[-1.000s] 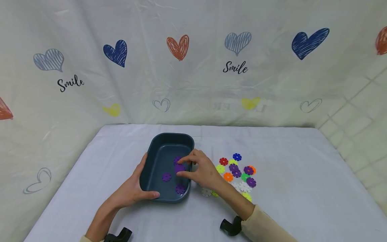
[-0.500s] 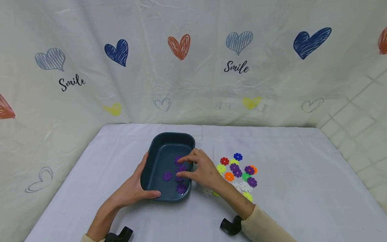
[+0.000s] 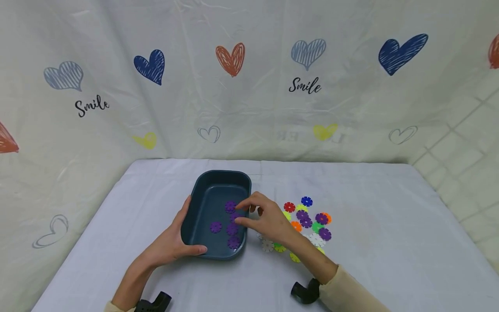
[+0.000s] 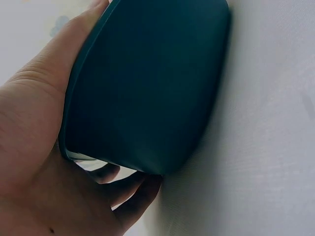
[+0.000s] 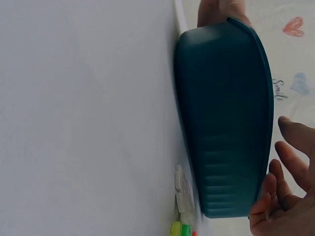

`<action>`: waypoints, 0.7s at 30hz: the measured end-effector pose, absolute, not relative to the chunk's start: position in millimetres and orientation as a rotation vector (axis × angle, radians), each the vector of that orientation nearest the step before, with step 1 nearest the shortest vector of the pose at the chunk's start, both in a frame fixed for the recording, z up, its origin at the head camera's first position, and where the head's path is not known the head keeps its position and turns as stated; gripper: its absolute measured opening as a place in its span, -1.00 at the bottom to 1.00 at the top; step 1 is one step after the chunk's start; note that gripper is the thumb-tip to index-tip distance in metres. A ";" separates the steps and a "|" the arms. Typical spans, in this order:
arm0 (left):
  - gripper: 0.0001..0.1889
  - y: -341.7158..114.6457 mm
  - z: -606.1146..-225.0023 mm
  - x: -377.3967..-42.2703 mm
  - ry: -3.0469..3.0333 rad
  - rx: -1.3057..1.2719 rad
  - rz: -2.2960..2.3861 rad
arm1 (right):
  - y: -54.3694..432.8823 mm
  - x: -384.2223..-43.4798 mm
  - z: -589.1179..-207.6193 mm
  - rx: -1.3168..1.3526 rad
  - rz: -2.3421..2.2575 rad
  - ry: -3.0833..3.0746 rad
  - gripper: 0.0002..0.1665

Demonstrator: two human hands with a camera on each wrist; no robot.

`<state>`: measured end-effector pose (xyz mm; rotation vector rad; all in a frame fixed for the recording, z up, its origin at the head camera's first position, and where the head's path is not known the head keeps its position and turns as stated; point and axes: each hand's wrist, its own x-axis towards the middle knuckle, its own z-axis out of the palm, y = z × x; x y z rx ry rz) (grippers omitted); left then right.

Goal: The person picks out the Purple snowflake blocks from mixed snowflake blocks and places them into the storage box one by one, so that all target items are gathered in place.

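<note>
- The right hand [image 3: 267,219] is seen shifted a little rightward compared with half a second ago, drawn back toward the right rim of the tray [image 3: 206,203].
- Its fingers [image 3: 242,203] are parted, with a moderate gap between thumb and forefinger; nothing is seen held there, in the head view or the right wrist view.
- Five purple pieces [image 3: 216,227] are counted inside the tray; a second ago only four could be made out. (The fifth may simply have been hidden by the thumb.)
- One purple piece is left just beside the fingertips; whether it is touched cannot be told.
- The tray is gripped by the left hand [image 3: 171,243], thumb over the near rim, and is held in place on the tabletop [image 3: 390,216].
- More yellow pieces [image 3: 295,257] are uncovered by the moved forearm.
- A release is judged complete; purple appears to be gathered by colour, with four loose purple pieces [image 3: 325,234] visible among the mixed pile to the tray's right.
</note>
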<state>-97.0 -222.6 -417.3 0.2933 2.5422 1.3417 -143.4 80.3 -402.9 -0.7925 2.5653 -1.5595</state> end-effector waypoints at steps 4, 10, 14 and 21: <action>0.47 -221.8 -417.2 -97.5 2.541 0.300 1.345 | 85.5 -142.7 -403.1 -0.784 -1.594 2.542 -0.69; 0.48 -221.1 -416.6 -98.2 2.540 0.305 1.345 | 93.3 -140.3 -401.9 -0.718 -1.590 2.534 -0.69; 0.48 -221.7 -416.3 -97.9 2.546 0.300 1.336 | 98.7 -140.5 -401.1 -0.710 -1.587 2.525 -0.65; 0.47 -223.0 -416.1 -95.9 2.554 0.275 1.312 | 108.8 -143.6 -402.1 -0.706 -1.617 2.493 -0.66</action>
